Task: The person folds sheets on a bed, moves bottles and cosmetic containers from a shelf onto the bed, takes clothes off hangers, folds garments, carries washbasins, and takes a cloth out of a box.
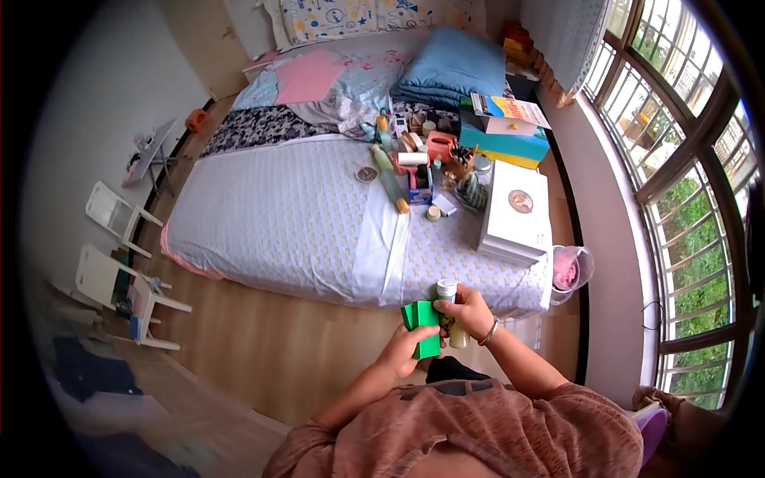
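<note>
My left hand (400,350) is closed around a small bright green box (428,345), its thumb across the front; a flap seems to stand out at the upper left. Close beside it, my right hand (473,312) grips a small bottle with a white cap (447,288). The bottle's pale yellowish lower part (459,335) shows below the fingers, and the palm hides its middle. Box and bottle are side by side in front of my body, near the foot of the bed; whether they touch, I cannot tell.
On the bed (271,215) lie a long tube-like bottle (390,179), a round dark item (366,174), a small jar (433,213), white boxes (498,211) and a blue-yellow box (510,145). A bin (570,271) stands at the right. White chairs (119,211) are at the left.
</note>
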`<state>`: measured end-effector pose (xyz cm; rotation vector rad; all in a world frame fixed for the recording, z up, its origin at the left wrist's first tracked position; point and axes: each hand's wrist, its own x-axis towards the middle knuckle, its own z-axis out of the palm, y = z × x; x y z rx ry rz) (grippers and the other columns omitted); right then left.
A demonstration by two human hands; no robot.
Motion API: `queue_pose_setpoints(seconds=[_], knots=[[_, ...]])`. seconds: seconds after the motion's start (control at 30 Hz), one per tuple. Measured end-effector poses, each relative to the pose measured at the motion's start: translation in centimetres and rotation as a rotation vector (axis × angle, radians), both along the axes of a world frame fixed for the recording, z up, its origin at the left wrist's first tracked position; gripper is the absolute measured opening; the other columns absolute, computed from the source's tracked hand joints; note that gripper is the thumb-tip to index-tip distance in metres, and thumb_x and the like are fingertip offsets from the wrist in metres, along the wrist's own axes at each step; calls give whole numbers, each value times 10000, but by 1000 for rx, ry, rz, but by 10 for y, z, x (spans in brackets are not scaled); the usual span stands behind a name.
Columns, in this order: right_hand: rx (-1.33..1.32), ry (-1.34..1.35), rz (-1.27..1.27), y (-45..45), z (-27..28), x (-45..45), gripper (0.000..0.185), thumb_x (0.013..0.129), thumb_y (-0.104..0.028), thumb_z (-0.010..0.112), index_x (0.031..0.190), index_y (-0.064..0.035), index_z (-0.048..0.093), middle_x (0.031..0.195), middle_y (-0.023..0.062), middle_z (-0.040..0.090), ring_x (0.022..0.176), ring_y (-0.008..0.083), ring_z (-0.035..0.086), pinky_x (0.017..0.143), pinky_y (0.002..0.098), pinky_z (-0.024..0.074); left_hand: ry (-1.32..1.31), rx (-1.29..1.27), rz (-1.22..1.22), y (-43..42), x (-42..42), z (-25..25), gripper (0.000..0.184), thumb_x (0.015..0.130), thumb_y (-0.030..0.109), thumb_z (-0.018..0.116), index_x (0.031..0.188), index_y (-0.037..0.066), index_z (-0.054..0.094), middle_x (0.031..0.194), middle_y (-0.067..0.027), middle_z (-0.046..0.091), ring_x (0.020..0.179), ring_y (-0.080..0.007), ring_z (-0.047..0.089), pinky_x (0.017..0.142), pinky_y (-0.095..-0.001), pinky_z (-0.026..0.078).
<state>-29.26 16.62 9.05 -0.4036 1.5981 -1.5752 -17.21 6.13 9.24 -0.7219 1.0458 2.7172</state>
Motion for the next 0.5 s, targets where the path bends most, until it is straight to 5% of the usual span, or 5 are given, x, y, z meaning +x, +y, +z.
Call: queue_pose_setpoints(seconds=[0.33, 0.5], knots=[[-34, -405, -32, -123, -23, -103, 199, 730, -120, 566, 886, -1, 538, 750, 53, 564, 625, 135, 536, 568, 258, 451, -56, 124, 86, -124, -93, -31, 261, 745, 135, 515, 983, 47, 453, 831, -80, 528, 675, -218, 553, 585, -355, 472], [-32, -299, -54, -182, -38, -154, 187, 732, -112, 570, 877, 3, 546, 777, 38, 568, 656, 103, 524, 584, 252, 445, -145, 100, 0, -197, -153, -44, 248, 743, 131, 520, 977, 74, 463, 864, -85, 536, 718, -226, 551, 604, -383, 468]])
